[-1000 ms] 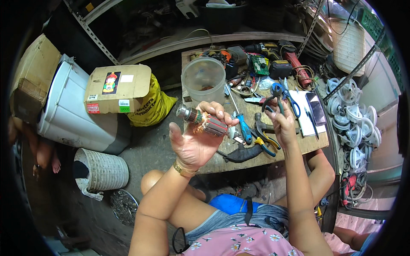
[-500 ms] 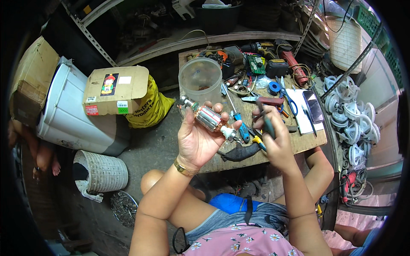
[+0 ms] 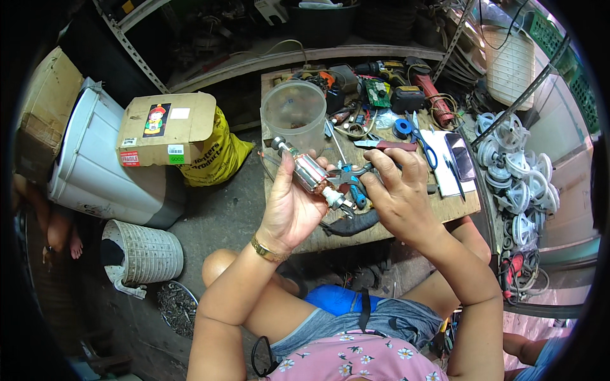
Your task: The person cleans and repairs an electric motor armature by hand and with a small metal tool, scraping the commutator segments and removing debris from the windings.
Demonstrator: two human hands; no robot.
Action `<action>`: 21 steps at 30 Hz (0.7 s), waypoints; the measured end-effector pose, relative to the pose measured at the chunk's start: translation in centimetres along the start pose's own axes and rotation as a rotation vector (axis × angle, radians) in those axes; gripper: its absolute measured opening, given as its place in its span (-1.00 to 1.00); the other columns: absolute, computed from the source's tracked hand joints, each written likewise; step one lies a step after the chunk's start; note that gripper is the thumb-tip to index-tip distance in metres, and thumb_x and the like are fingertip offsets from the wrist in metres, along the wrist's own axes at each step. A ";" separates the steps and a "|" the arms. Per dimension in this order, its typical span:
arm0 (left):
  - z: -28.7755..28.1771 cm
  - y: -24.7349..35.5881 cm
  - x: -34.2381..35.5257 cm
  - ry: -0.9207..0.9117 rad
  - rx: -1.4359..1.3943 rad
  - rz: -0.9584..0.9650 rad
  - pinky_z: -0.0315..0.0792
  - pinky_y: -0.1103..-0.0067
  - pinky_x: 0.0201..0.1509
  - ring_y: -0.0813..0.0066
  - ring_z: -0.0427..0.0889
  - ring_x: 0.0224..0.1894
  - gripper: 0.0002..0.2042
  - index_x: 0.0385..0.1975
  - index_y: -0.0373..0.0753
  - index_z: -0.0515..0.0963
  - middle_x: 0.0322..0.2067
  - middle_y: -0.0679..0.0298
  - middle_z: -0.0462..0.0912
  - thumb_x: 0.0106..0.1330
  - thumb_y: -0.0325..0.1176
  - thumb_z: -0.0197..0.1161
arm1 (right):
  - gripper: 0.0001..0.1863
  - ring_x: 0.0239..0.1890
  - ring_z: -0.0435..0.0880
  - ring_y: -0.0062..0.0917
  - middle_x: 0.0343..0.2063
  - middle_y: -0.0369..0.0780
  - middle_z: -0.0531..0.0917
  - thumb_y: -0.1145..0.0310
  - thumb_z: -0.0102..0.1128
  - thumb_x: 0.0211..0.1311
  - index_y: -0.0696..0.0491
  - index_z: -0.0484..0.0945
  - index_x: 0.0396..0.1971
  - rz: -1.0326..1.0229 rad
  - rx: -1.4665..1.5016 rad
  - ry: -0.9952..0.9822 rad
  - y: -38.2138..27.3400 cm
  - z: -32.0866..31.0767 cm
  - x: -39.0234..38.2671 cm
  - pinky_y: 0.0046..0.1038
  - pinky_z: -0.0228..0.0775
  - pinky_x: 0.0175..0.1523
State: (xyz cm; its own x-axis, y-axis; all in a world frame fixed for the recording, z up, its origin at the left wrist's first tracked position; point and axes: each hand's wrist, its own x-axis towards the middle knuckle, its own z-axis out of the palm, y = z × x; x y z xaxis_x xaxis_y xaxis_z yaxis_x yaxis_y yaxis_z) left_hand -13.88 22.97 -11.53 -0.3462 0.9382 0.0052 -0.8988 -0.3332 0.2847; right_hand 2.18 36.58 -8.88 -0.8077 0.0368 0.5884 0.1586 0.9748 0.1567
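From where I stand, the left hand (image 3: 289, 206) grips a rotor (image 3: 311, 174), tilted, on the near side of the tub (image 3: 277, 127). Right of the tub, the right hand (image 3: 403, 197) grasps pliers (image 3: 357, 171), tips close by the rotor; whether they touch, I can't tell. Scissors (image 3: 419, 135) lie farther right of the tub.

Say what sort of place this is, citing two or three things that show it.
Probably a small repair workshop: a cordless drill and a green circuit board are on the wooden bench, and the left hand holds what looks like a motor armature.
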 end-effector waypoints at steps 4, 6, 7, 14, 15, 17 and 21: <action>0.0 0.1 0.0 0.080 0.045 0.008 0.50 0.27 0.14 0.40 0.59 -0.02 -0.59 -0.03 -0.17 0.47 -0.14 0.26 0.58 0.44 0.06 0.12 | -0.76 0.12 0.37 -0.28 0.09 -0.22 0.46 0.31 0.18 0.07 -0.01 0.61 -0.23 -0.007 -0.003 0.015 -0.1 0.3 -0.2 -0.11 0.12 0.23; 0.0 0.1 -0.1 0.096 0.057 0.008 0.50 0.31 0.11 0.42 0.59 -0.03 -0.59 -0.03 -0.16 0.47 -0.13 0.27 0.58 0.43 0.08 0.13 | -0.76 0.11 0.37 -0.29 0.08 -0.23 0.46 0.31 0.18 0.07 -0.01 0.61 -0.23 -0.010 -0.005 0.015 -0.1 0.3 -0.2 -0.11 0.12 0.22; 0.1 0.1 -0.1 0.096 0.053 0.003 0.50 0.33 0.10 0.42 0.59 -0.03 -0.59 -0.02 -0.16 0.47 -0.13 0.27 0.58 0.43 0.08 0.13 | -0.77 0.11 0.38 -0.29 0.08 -0.23 0.46 0.30 0.19 0.07 -0.01 0.61 -0.23 -0.016 -0.008 0.011 -0.1 0.3 -0.1 -0.11 0.12 0.21; 0.0 0.0 0.0 0.108 -0.004 -0.009 0.55 0.33 0.05 0.39 0.64 -0.05 -0.62 -0.06 -0.17 0.51 -0.12 0.21 0.60 0.46 0.03 0.10 | -0.78 0.04 0.40 -0.32 0.04 -0.25 0.47 0.29 0.17 0.08 -0.02 0.59 -0.26 -0.077 -0.031 -0.001 0.3 0.4 0.1 -0.18 0.18 0.06; -0.1 0.0 0.0 0.122 0.021 -0.002 0.55 0.33 0.04 0.40 0.64 -0.06 -0.63 -0.06 -0.16 0.51 -0.12 0.22 0.60 0.46 0.03 0.10 | -0.78 0.04 0.40 -0.33 0.03 -0.26 0.47 0.29 0.17 0.08 -0.02 0.59 -0.26 -0.085 -0.031 -0.014 0.4 0.3 0.2 -0.19 0.18 0.03; -0.3 -0.2 0.0 0.150 0.071 0.013 0.56 0.34 0.02 0.42 0.64 -0.08 -0.65 -0.07 -0.15 0.51 -0.13 0.23 0.60 0.46 0.02 0.11 | -0.79 0.03 0.40 -0.33 0.00 -0.27 0.48 0.28 0.15 0.08 -0.01 0.59 -0.27 -0.102 -0.030 -0.042 0.5 0.1 0.5 -0.21 0.19 -0.02; -0.7 -0.5 0.2 0.190 0.123 0.026 0.57 0.35 -0.01 0.46 0.64 -0.13 -0.67 -0.08 -0.13 0.51 -0.17 0.26 0.62 0.46 0.01 0.12 | -0.82 0.01 0.43 -0.35 -0.07 -0.27 0.49 0.28 0.14 0.08 -0.02 0.57 -0.31 -0.127 -0.043 -0.060 0.5 -0.1 0.8 -0.23 0.20 -0.06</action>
State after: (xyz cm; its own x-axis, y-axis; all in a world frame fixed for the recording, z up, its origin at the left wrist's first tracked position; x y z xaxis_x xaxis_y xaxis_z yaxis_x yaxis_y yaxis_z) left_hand -13.73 23.24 -12.33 -0.4235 0.8911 -0.1629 -0.8535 -0.3322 0.4015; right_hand 1.67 37.11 -8.19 -0.8549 -0.0718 0.5138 0.0761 0.9623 0.2611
